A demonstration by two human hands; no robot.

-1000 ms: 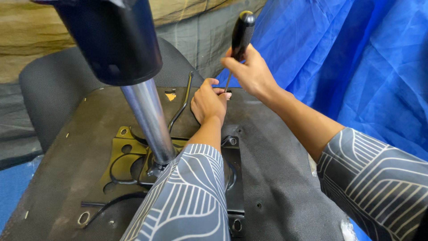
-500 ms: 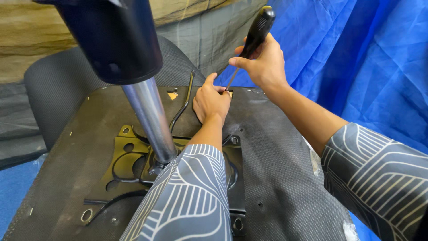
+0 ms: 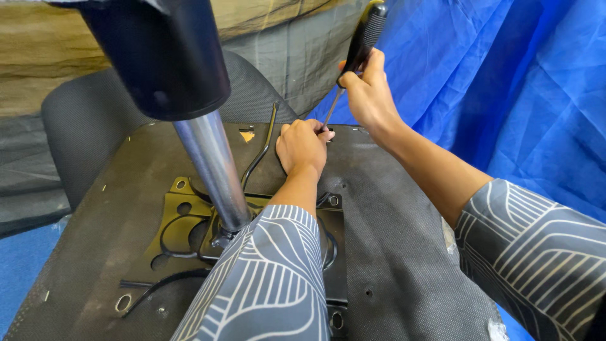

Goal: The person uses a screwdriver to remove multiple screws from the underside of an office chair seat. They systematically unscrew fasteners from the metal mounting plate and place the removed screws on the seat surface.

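We clamp the right hand around the screwdriver, keeping it square; left hand steadies the tip, fingers curled.

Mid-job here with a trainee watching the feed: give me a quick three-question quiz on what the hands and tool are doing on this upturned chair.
1. True or false: the right hand grips the black handle of the screwdriver.
2. Where does the left hand rest?
A) around the chrome column
B) on the underside of the seat, beside the screwdriver's tip
C) on the blue sheet
3. Fill in: the chrome column rises from the black metal ____ bolted to the seat underside.

Key:
1. True.
2. B.
3. plate.
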